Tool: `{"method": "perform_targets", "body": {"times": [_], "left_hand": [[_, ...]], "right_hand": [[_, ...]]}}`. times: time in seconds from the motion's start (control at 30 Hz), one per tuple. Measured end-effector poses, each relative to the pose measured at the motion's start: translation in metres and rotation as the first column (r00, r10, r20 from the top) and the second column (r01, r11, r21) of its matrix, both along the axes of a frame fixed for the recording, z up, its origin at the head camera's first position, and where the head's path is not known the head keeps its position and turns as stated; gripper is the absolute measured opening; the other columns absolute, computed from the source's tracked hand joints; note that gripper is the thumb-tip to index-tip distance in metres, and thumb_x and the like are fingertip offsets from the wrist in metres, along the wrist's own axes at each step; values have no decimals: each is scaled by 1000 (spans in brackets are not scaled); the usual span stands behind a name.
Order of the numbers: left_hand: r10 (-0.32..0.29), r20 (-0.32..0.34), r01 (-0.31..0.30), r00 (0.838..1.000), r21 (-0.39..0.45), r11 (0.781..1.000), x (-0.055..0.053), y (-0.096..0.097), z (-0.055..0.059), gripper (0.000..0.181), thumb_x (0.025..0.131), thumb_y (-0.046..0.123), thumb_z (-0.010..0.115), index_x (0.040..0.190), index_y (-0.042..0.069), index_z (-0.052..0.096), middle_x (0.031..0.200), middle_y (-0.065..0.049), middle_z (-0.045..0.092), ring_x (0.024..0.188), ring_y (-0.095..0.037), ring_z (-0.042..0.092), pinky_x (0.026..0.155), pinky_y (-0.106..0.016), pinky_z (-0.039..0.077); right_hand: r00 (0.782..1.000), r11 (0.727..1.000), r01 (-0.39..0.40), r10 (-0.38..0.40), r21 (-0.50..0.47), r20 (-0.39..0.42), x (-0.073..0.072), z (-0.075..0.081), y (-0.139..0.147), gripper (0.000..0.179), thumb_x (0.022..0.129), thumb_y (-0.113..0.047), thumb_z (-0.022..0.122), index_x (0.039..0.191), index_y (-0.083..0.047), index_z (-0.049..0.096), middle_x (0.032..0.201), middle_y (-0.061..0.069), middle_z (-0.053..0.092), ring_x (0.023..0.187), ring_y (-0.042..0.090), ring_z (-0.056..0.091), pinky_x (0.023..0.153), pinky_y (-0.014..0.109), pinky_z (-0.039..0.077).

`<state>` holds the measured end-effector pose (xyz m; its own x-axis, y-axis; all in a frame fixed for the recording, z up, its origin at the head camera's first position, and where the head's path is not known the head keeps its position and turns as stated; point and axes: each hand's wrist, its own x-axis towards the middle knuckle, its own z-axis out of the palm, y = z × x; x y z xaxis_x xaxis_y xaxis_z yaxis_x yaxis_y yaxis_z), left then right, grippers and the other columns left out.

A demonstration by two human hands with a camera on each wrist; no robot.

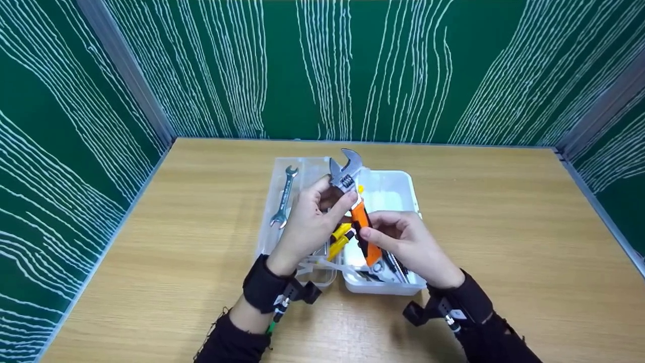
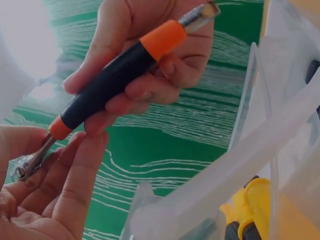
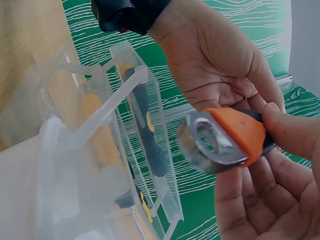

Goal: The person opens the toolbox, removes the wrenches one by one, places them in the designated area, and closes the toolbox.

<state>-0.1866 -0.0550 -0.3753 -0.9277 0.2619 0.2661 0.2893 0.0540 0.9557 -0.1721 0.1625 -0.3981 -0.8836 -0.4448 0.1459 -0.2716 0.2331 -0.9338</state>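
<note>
An adjustable wrench (image 1: 360, 217) with an orange and black handle is held above an open toolbox (image 1: 385, 289), its metal jaw end tilted up and away. My left hand (image 1: 305, 222) pinches it by the neck, just below the head. Lower down, the fingers of my right hand (image 1: 410, 244) grip the handle. In the left wrist view the wrench (image 2: 107, 82) slants between both hands, its head partly cut off. From the right wrist view, the hanging hole at the handle's end faces the camera on the wrench (image 3: 245, 135).
A double open-end spanner (image 1: 284, 196) lies in the clear tray (image 1: 267, 237) at the left of the toolbox. Yellow-handled tools (image 1: 339, 245) show below the hands. More metal tools (image 1: 395, 267) lie in the white box. A clear strap (image 2: 200, 175) crosses the left wrist view.
</note>
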Motion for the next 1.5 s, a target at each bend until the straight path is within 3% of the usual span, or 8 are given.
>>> {"method": "perform_targets", "body": {"times": [0.2, 0.47, 0.57, 0.8, 1.0, 1.17, 1.33, 1.5], "left_hand": [[-55, 43, 55, 998, 0, 998, 2, -2, 1, 42, 107, 24, 68, 146, 9, 61, 125, -16, 72, 112, -25, 77, 87, -38, 68], [-104, 55, 107, 993, -51, 993, 1, -3, 3, 39, 107, 22, 68, 142, 8, 60, 119, -17, 72, 105, -32, 77, 83, -36, 68], [-91, 69, 96, 993, -71, 993, 1, -5, 4, 39, 107, 23, 68, 144, 12, 60, 119, -14, 72, 106, -33, 76, 84, -35, 68], [-73, 76, 82, 994, -130, 988, 1, -9, 7, 42, 107, 23, 69, 146, 18, 58, 122, -9, 71, 99, -21, 76, 84, -35, 68], [-44, 22, 47, 999, -173, 984, 0, -15, 9, 43, 106, 21, 70, 147, 15, 58, 122, -10, 73, 96, -19, 77, 81, -34, 68], [-11, -25, 6, 1000, -188, 982, -1, -23, 10, 43, 104, 19, 72, 145, 13, 60, 120, -11, 73, 94, -26, 78, 78, -34, 68], [21, -17, -24, 1000, -192, 981, -2, -30, 11, 42, 104, 19, 73, 144, 15, 62, 118, -11, 73, 97, -36, 78, 77, -35, 69], [43, -18, -46, 999, -209, 977, -3, -37, 12, 43, 103, 20, 74, 144, 15, 62, 117, -10, 73, 94, -33, 78, 76, -35, 69]], "right_hand": [[999, 999, 36, -36, 9, 6, -1, 2, 4, 25, 105, -19, 71, 117, 2, 77, 99, 7, 74, 84, 16, 67, 77, 22, 56], [994, 994, 112, -112, -4, 15, -1, 6, 24, 21, 105, -15, 71, 117, 0, 78, 99, 3, 77, 87, 13, 69, 79, 22, 59], [989, 989, 145, -145, 8, 23, -1, 7, 32, 23, 105, -16, 71, 119, 0, 78, 100, 2, 78, 88, 13, 69, 80, 22, 60], [980, 981, 195, -196, 22, 20, -2, 6, 52, 27, 106, -18, 70, 123, 1, 77, 101, 1, 78, 90, 13, 71, 85, 22, 62], [974, 974, 224, -225, 36, 4, -4, 4, 65, 30, 106, -21, 70, 126, 1, 76, 104, 3, 80, 93, 13, 73, 88, 23, 63], [970, 969, 241, -242, 55, 7, -6, 2, 74, 33, 106, -23, 70, 129, 0, 75, 107, 2, 80, 95, 12, 73, 89, 21, 62], [965, 964, 257, -260, 64, 45, -9, -3, 83, 37, 107, -26, 69, 130, 2, 74, 108, -2, 80, 98, 9, 73, 89, 20, 61], [959, 961, 269, -274, 63, 75, -12, -8, 94, 40, 107, -27, 68, 133, 3, 72, 108, -2, 81, 98, 7, 74, 88, 21, 62]]}}
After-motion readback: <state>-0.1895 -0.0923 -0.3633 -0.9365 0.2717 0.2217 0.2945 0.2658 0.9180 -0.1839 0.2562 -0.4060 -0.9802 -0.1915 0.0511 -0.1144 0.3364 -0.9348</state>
